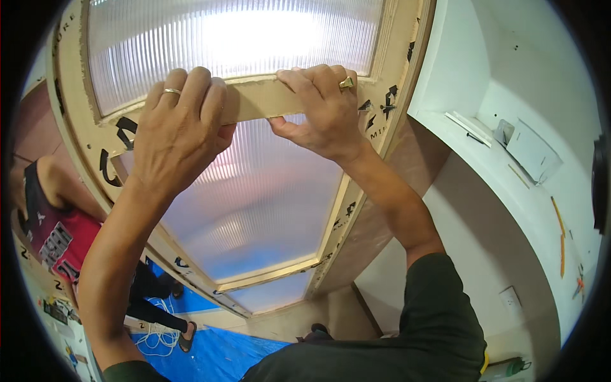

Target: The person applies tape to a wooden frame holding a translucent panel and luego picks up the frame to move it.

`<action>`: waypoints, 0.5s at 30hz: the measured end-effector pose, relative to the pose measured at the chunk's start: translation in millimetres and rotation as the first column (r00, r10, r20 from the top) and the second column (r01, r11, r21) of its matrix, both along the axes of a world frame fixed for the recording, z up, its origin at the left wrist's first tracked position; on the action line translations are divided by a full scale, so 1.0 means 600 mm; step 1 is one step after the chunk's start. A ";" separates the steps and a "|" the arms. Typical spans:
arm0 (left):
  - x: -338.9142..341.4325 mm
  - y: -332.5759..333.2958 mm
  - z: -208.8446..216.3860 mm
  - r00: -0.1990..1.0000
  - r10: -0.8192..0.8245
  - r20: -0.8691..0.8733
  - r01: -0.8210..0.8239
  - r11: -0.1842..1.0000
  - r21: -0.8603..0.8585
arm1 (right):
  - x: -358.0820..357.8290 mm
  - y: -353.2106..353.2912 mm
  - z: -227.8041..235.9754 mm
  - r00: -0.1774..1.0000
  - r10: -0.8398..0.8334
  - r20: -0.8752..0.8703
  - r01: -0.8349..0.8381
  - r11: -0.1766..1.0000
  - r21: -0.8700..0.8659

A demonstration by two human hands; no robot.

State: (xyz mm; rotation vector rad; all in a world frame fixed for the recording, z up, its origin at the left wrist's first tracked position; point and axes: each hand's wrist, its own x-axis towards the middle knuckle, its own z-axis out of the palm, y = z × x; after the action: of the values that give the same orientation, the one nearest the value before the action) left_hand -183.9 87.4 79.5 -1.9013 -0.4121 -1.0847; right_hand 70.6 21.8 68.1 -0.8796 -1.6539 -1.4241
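Left hand (178,130) and right hand (318,111) both clenched on wooden crossbar (254,99) of door frame (375,146), between ribbed translucent panels (254,204); I judge: even grip both ends, press bar square, fingers off glazing

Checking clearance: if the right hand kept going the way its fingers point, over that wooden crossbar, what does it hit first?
The right hand already grips the wooden crossbar, fingers curled over its top edge. Straight on, it would likely meet the ribbed translucent panel just above the bar, though depth there is hard to judge.
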 end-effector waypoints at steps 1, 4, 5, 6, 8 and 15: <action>0.009 -0.002 -0.002 1.000 -0.011 0.002 0.011 1.000 -0.008 | 0.002 -0.002 -0.005 1.000 -0.001 -0.013 0.001 1.000 0.019; 0.009 -0.010 0.014 0.997 0.060 -0.056 -0.065 0.994 -0.091 | -0.007 -0.017 -0.010 0.997 -0.050 -0.052 0.048 0.998 -0.042; 0.007 -0.004 0.012 0.998 0.043 -0.044 -0.047 0.994 -0.094 | -0.002 -0.020 -0.008 0.997 -0.047 -0.057 0.046 0.999 -0.027; 0.006 -0.001 0.011 0.999 0.027 -0.032 -0.030 0.995 -0.098 | 0.008 -0.025 -0.005 0.999 0.028 -0.042 -0.033 0.993 -0.118; 0.016 -0.007 0.012 0.997 -0.067 -0.043 0.064 0.995 -0.070 | 0.034 -0.034 0.002 0.995 0.103 -0.016 -0.104 0.975 -0.195; 0.048 -0.014 0.022 0.985 -0.165 0.057 0.171 0.976 -0.138 | 0.046 -0.024 0.007 0.978 0.201 -0.056 -0.209 0.951 -0.229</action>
State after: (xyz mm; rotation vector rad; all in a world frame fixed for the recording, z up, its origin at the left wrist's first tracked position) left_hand -155.3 79.2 92.5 -2.0705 -0.3670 -1.2395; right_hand 98.0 7.6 72.2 -0.8262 -1.8558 -1.0846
